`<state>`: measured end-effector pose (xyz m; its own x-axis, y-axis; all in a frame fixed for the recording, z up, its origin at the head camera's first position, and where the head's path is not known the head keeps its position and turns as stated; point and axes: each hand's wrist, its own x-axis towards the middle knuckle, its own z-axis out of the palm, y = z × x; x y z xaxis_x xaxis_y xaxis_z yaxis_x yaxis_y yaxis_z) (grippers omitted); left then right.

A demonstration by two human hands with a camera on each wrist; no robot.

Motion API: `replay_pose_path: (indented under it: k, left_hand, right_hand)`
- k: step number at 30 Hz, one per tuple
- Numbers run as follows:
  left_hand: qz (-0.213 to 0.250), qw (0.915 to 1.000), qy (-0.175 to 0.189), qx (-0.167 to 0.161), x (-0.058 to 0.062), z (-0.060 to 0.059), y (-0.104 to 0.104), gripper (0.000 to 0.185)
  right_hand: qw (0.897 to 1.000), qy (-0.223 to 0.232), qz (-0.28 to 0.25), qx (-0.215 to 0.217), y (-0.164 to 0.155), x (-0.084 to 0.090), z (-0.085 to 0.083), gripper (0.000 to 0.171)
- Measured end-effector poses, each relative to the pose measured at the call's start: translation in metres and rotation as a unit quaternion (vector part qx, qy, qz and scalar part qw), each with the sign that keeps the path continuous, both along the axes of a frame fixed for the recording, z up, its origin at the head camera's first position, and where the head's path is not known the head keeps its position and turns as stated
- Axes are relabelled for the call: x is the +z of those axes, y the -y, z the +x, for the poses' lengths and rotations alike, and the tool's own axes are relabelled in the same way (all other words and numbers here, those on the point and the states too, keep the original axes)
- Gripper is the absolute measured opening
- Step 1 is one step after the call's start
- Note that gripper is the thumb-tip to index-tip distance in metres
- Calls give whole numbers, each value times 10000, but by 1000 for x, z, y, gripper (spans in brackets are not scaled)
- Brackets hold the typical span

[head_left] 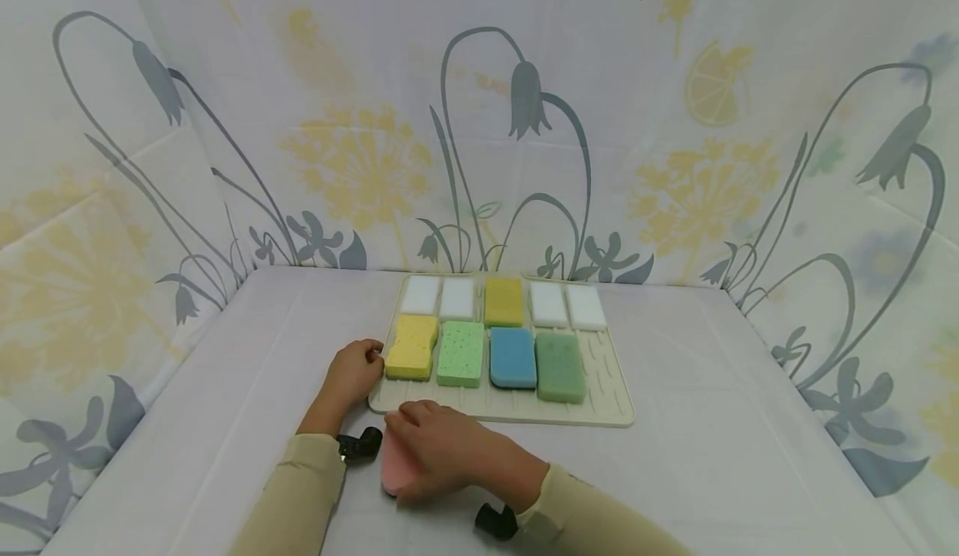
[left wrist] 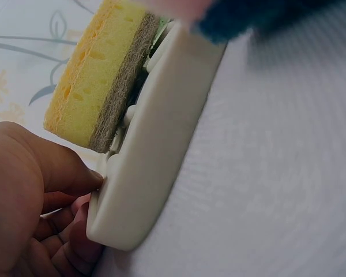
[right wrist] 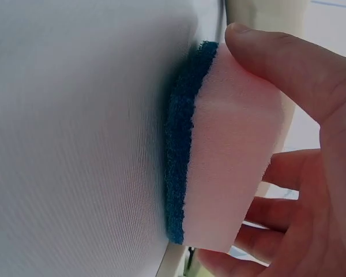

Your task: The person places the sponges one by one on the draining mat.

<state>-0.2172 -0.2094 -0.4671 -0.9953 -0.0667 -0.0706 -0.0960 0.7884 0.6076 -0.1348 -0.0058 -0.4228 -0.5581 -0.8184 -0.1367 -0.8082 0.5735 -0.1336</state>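
My left hand (head_left: 354, 373) pinches the front-left edge of a cream ridged tray (head_left: 494, 408), with the thumb on top and the fingers curled beneath it in the left wrist view. Just in front of the tray, my right hand (head_left: 448, 454) grips a pink sponge (head_left: 397, 466) across its sides. The right wrist view shows the sponge's dark blue scouring layer (right wrist: 181, 144) facing down, close against the white tablecloth. Nearest my left hand on the tray lies a yellow notched sponge (left wrist: 92, 81) with a grey-brown scouring side underneath.
Along the tray's front row also lie a speckled light green sponge (head_left: 460, 354), a blue sponge (head_left: 513, 358) and a green sponge (head_left: 560, 367). Behind them, white sponges (head_left: 549, 304) flank a mustard-yellow one (head_left: 504, 302). A flower-patterned curtain (head_left: 360, 165) hangs behind the table.
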Motion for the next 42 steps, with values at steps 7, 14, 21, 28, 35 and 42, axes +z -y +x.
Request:
replay_pose_path:
  k: [7, 14, 21, 28, 35, 42]
  left_hand:
    - [-83, 9999, -82, -24, -2, 0, 1, 40]
    - [-90, 9999, -80, -45, -4, 0, 2, 40]
    - [-96, 9999, -62, 0, -2, 0, 0, 40]
    - [-91, 9999, 2, 43, 0, 0, -3, 40]
    - [-68, 9999, 81, 27, 0, 1, -3, 41]
    - [-92, 9999, 20, 39, -1, 0, -2, 40]
  right_hand:
    - [9998, 61, -154, 55, -9, 2, -6, 90]
    - [9995, 216, -223, 85, -24, 4, -13, 92]
    - [9989, 286, -368, 90, -42, 12, -17, 89]
    - [9991, 184, -367, 45, -59, 18, -22, 88]
    - [9981, 384, -414, -245, -77, 26, -27, 89]
    - [9955, 548, -618, -463, -95, 34, -34, 86]
